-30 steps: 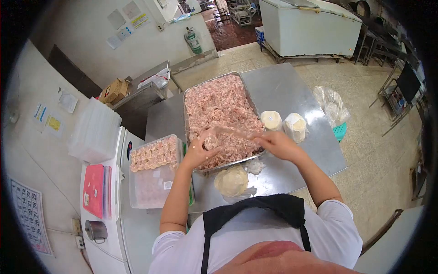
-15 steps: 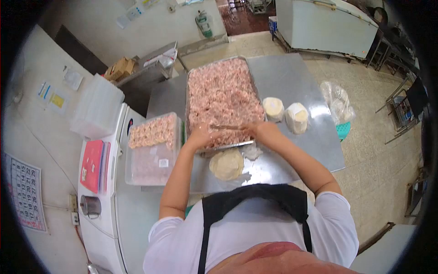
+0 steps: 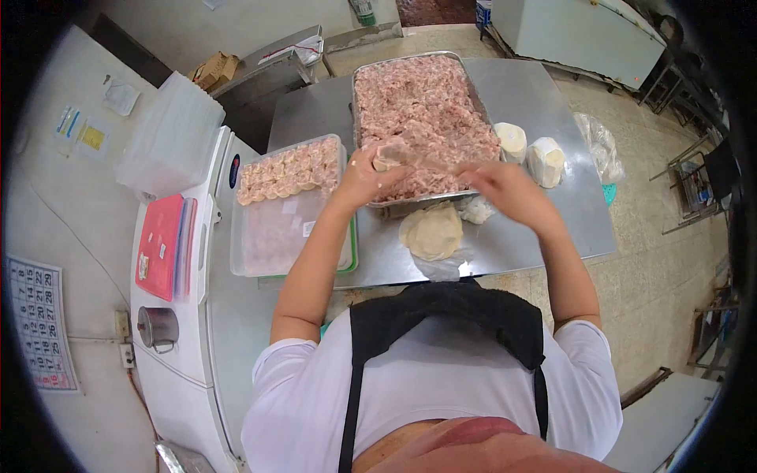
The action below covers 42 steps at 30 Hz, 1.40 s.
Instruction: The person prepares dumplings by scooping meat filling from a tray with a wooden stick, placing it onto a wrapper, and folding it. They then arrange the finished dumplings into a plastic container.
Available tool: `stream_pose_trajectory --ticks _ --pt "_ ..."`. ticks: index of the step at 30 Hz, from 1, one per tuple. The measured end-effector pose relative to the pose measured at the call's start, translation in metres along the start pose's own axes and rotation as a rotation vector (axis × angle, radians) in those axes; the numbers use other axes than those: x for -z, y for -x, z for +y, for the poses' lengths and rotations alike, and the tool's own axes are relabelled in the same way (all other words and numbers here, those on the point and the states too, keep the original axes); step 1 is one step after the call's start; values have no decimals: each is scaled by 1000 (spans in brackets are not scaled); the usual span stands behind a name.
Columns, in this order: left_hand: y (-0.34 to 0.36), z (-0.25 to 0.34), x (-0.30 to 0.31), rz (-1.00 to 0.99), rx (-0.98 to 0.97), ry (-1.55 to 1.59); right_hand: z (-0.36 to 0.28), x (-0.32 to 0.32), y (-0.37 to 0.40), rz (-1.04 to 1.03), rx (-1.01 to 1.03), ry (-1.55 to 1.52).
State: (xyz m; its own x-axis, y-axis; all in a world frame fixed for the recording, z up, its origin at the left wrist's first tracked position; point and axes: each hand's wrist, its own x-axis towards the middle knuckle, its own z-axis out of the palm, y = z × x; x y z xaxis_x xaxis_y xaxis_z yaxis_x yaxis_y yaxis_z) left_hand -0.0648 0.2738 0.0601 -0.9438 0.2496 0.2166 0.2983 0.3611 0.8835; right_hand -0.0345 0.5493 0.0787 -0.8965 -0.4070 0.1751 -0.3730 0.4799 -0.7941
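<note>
A large metal tray (image 3: 360, 118) full of pinkish minced meat (image 3: 422, 102) rests on the steel table. Over its near left part, my left hand (image 3: 369, 175) is curled round a small wrapper with meat in it. My right hand (image 3: 505, 188) is over the near right corner, its fingers pinched on a thin flat tool (image 3: 441, 165). Below the tray lies a stack of round dough wrappers (image 3: 434, 231), beside crumpled plastic (image 3: 476, 210). To the left, a clear plastic container (image 3: 268, 236) holds rows of filled pieces (image 3: 288, 169) at its far end.
Two wrapped pale stacks (image 3: 546, 162) stand right of the tray on the steel table (image 3: 579, 213). At the left are a white freezer (image 3: 177, 363) with red folders (image 3: 163, 244), a metal mug (image 3: 159, 327) and stacked clear containers (image 3: 169, 138). A plastic bag (image 3: 601, 150) is beyond the table's right edge.
My hands have moved apart, the left now cupping a wrapper and the right at the tray's near right corner. The view has shifted, so the table appears higher and further right.
</note>
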Motion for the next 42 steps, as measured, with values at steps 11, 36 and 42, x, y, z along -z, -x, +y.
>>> stream_pose_trajectory --ticks 11,36,42 --pt "-16 -76 32 -153 100 -82 -34 -56 4 297 126 446" --pt "-29 -32 20 -208 -204 -302 -21 -15 4 126 83 389" --pt "15 -11 53 -137 133 -289 -37 -13 -13 85 214 335"
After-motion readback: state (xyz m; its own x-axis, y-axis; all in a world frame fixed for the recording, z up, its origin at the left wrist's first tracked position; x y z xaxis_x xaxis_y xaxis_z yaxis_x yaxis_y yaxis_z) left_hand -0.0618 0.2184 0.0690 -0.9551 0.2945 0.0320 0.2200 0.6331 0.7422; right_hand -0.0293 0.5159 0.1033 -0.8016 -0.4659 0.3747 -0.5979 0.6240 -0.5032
